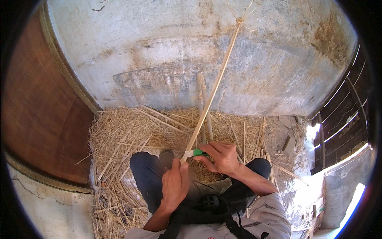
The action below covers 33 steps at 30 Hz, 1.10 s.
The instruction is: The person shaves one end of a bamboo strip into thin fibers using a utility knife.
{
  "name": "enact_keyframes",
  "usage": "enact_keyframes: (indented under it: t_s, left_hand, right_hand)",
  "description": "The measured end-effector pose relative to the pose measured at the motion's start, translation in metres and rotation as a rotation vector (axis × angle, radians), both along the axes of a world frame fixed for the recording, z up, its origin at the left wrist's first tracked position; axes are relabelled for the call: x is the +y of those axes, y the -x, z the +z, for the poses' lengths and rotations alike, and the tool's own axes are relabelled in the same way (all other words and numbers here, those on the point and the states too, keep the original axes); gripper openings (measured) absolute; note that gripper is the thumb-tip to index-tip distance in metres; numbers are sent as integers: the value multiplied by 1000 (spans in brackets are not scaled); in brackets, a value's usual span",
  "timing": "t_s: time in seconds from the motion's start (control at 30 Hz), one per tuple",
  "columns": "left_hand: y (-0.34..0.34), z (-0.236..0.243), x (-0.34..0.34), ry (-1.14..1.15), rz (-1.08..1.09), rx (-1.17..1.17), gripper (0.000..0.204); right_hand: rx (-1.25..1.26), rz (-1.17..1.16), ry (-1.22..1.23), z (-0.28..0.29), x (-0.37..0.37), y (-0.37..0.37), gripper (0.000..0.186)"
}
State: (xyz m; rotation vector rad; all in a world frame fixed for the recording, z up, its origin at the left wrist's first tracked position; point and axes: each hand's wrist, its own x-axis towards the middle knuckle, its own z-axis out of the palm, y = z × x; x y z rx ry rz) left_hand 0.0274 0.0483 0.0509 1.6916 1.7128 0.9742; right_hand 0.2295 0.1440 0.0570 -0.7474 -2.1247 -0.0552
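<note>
Fingers of our left hand [175,184] grasp the lower end of a long pale strip [218,81], just below the middle of our view toward 6 o'clock. From there the strip slants up to 1 o'clock, where a frayed, curling tuft [239,20] shows at its far end against the stained wall [159,55]. Toward 5 o'clock, our right hand [222,157] is clenched around a green-handled tool [197,152], which lies across the strip just beside our left fingertips; we cannot tell exactly where its edge meets the strip. Dark trousers [145,171] cover our bent knees on both sides of the hands. Straw-like shavings [115,125] spread over the floor, with loose thin sticks [109,161] at 8 o'clock. Two poles [200,91] stand near the middle, toward 12 o'clock. We see a brown panel [51,107] at 9 o'clock, a brick [289,145] toward 4, and dark slats [344,119] at 3.
</note>
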Motion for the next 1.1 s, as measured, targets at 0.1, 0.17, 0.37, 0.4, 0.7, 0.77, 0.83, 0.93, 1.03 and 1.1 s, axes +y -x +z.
enact_keyframes:
  t_s: [0.1,0.17,0.37,0.4,0.7,0.77,0.83,0.93,1.03,1.1]
  left_hand:
    - [2,-1,-1,3,-2,25,25]
    - [2,1,-1,5,9,27,25]
    - [3,-1,-2,12,9,30,24]
    - [4,-2,-3,16,10,35,24]
    - [11,-29,-35,14,-35,-15,23]
    - [13,-18,-30,27,-9,-94,24]
    - [12,-15,-26,16,-4,-127,25]
    - [10,-18,-21,-30,-19,-96,26]
    - [6,-16,-15,-95,-41,-81,27]
    - [4,-15,-8,-184,-44,-70,29]
  right_hand:
    - [-5,-26,36,-1,3,-3,33]
    - [15,-23,9,-3,4,-1,33]
    - [7,-22,34,1,4,-4,28]
    - [12,-23,40,0,6,-7,27]
    - [260,-278,361,6,42,-57,24]
    - [300,-153,457,2,35,-51,27]
    - [359,-46,532,2,28,-39,29]
    - [466,92,630,3,25,-20,30]
    - [517,114,803,-9,31,-20,26]
    - [597,191,848,-10,31,-18,24]
